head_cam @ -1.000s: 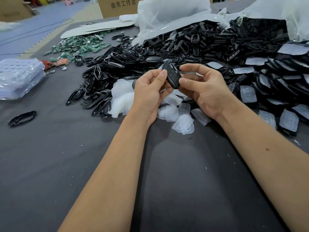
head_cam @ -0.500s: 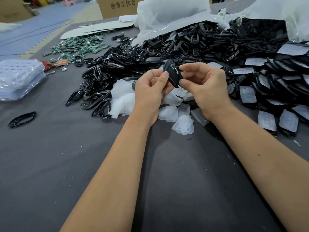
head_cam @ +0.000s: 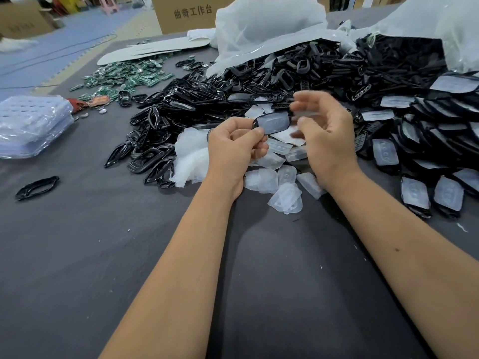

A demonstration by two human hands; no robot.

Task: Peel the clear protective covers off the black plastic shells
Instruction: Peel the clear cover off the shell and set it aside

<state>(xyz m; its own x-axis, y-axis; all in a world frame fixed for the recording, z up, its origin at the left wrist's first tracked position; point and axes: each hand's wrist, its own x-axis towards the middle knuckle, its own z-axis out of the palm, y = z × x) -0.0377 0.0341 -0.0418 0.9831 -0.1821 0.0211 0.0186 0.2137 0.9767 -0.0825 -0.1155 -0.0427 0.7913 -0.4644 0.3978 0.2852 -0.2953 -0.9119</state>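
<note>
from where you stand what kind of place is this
Probably a small factory or assembly workshop. A dark worktable carries a big heap of identical black plastic shells, a pile of green circuit boards and stacked clear trays; cardboard cartons stand behind.

Beside the dark grey table (head_cam: 103, 255), black plastic shells (head_cam: 233, 81) form a glossy heap. Left of that heap lie green circuit boards (head_cam: 127, 79); near it, milky translucent covers (head_cam: 285, 198). The shell (head_cam: 272, 122) above shows black edging around a pale, perhaps clear-filmed, face.
</note>
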